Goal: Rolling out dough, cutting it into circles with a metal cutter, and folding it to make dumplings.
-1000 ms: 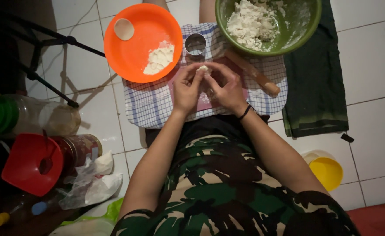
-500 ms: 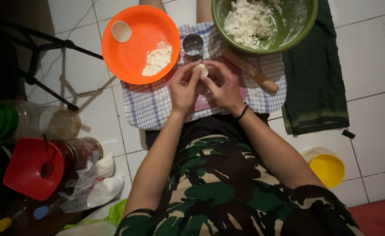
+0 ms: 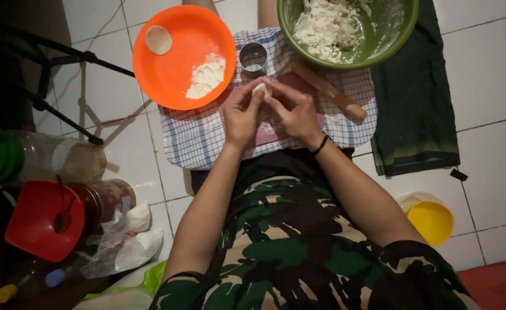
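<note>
Both hands meet over a pink board [image 3: 264, 136] lying on a blue checked cloth [image 3: 198, 140]. My left hand [image 3: 242, 115] and my right hand [image 3: 292, 112] pinch a small white piece of dough [image 3: 260, 89] between their fingertips. A black band circles my right wrist. Just beyond the fingers stands a round metal cutter [image 3: 253, 57]. A wooden rolling pin [image 3: 328, 92] lies to the right of my hands, partly under the bowl's edge.
An orange plate [image 3: 175, 74] at the left carries a flour heap [image 3: 207, 76] and a flat dough disc [image 3: 159, 39]. A green bowl [image 3: 390, 34] of dough is at the top right. A dark green cloth [image 3: 413, 103], yellow cup [image 3: 431, 221], red lid [image 3: 40, 221], jars and bags lie around.
Both hands stay on the dough piece, fingers shifting slightly as they pinch it. The camera view has drifted a little; nothing else moved.
</note>
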